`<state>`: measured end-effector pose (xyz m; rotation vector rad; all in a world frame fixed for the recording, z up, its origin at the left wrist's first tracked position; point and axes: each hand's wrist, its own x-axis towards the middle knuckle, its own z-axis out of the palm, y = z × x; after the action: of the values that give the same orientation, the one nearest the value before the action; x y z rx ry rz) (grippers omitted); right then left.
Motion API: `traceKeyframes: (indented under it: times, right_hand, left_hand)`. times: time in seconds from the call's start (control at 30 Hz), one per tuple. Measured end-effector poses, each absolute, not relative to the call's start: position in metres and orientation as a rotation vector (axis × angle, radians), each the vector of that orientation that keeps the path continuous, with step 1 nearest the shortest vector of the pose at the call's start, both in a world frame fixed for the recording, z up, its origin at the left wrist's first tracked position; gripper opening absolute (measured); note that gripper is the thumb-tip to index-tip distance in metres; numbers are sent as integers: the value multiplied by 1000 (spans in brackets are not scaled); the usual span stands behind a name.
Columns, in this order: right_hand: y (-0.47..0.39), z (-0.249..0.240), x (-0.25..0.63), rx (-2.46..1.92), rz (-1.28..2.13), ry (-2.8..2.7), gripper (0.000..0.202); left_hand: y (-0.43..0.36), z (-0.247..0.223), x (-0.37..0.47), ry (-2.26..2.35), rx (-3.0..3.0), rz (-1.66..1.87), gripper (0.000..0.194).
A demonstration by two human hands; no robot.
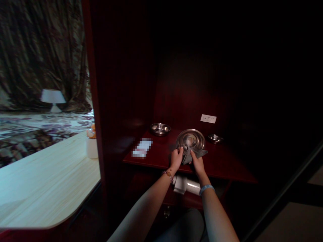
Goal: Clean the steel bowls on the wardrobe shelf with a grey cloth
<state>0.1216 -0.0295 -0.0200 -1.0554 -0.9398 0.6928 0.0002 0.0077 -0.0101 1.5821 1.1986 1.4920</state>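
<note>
A round steel plate or lid (pixel 191 137) is tilted up above the dark red shelf (pixel 222 164), its ringed face toward me. My left hand (pixel 176 157) grips its lower left edge, thumb on the face. At the lower right edge, my right hand (pixel 197 161) pinches a grey cloth (pixel 187 156) against the steel. The cloth bunches between both thumbs, and one corner sticks out to the right. Most fingers are hidden behind the cloth and steel piece.
A steel bowl (pixel 160 129) stands at the back left, a smaller one (pixel 215 138) at the right. A blurred-out pale item (pixel 142 148) lies left. Below the shelf is a white cylindrical object (pixel 188 186). A light wooden table (pixel 50 181) extends beyond the left panel (pixel 101 117).
</note>
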Motion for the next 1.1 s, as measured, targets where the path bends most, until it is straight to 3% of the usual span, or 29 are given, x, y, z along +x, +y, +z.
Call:
traceKeyframes:
  times: [0.37, 1.1]
  right_hand:
    - [-35, -17, 122, -1086, 685, -953, 51]
    - [-27, -25, 124, -1071, 702, -966, 52]
  left_hand:
    - [7, -11, 4, 1117, 1567, 1411, 22]
    - [13, -16, 4, 1108, 1482, 1553, 21]
